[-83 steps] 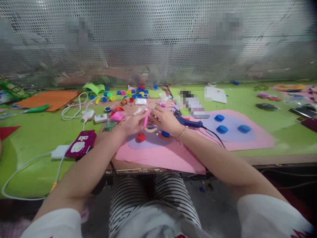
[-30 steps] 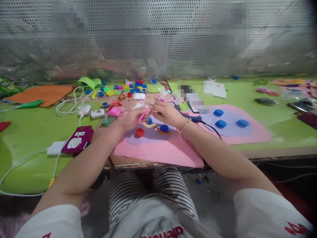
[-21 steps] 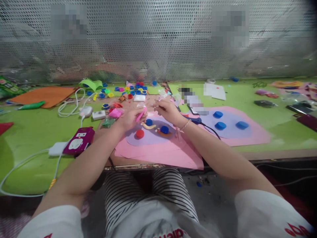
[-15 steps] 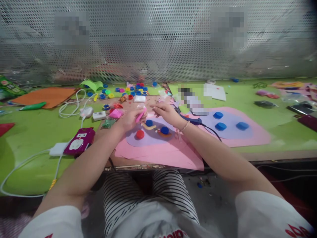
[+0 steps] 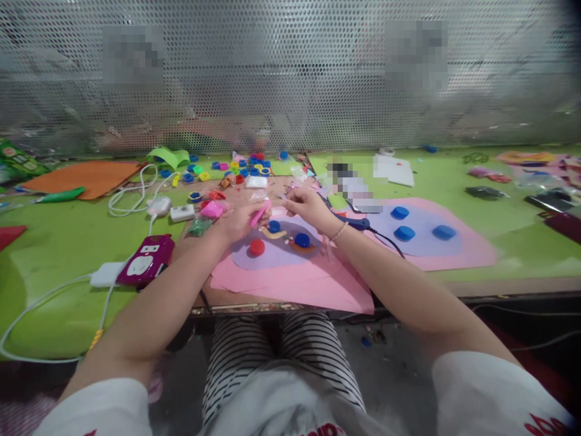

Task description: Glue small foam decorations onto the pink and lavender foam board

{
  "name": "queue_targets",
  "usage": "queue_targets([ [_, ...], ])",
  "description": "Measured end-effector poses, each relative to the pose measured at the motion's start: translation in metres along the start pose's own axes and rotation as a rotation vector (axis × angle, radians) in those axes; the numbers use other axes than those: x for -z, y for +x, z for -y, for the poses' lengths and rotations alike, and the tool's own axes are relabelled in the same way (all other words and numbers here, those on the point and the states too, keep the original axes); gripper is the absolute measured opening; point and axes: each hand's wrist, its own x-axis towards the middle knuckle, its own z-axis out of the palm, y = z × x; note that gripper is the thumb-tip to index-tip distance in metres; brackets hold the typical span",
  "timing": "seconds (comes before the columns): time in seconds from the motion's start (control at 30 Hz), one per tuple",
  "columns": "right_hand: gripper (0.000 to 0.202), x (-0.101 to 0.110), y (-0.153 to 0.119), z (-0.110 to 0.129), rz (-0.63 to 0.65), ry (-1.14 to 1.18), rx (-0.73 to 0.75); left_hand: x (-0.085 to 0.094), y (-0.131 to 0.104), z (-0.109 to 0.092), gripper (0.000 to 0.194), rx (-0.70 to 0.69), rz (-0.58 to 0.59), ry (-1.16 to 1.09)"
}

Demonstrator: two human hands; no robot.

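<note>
My left hand [image 5: 239, 220] is closed around a slim pink stick-like tool [image 5: 259, 214], above the far left edge of a purple paper shape [image 5: 249, 260]. To its right, my right hand [image 5: 309, 209] has its fingertips pinched together; a small pale bit seems to show at them, too small to name. The purple shape lies on pink paper [image 5: 336, 293]. On it sit a red bottle cap [image 5: 257, 247], a blue cap [image 5: 273, 226] beside a cream curved strip [image 5: 275, 234], and another blue cap [image 5: 302, 240] by an orange piece [image 5: 303, 249].
A dark blue corded tool [image 5: 356, 223] lies beside my right wrist. Further right, blue caps [image 5: 404, 233] rest on a second purple and pink paper. Several coloured caps [image 5: 254, 163] are scattered at the back. A magenta power strip [image 5: 146, 260] with white cables lies left.
My right hand has drawn slightly right, away from my left hand, and its fingers are more curled. My left hand still holds the pink tool in nearly the same place.
</note>
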Motion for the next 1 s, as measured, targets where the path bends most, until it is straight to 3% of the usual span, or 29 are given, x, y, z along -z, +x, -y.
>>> queue_targets([
  [0.13, 0.03, 0.0, 0.0, 0.002, 0.016, 0.034, -0.032, 0.002, 0.0, 0.001, 0.028, -0.007, 0.007, -0.009],
  [0.4, 0.004, -0.002, 0.002, 0.003, 0.056, 0.237, -0.158, 0.005, 0.002, 0.004, 0.026, -0.028, 0.041, 0.021],
  [0.53, 0.013, -0.002, 0.002, 0.003, 0.035, 0.301, -0.177, 0.006, 0.001, 0.005, 0.026, -0.058, 0.024, 0.111],
  [0.77, 0.027, -0.001, 0.004, -0.001, -0.032, 0.363, -0.15, -0.008, -0.006, -0.002, 0.027, -0.191, -0.178, 0.397],
  [1.0, 0.032, -0.002, 0.005, -0.001, -0.072, 0.381, -0.191, -0.01, -0.007, -0.004, 0.019, -0.243, -0.22, 0.463],
])
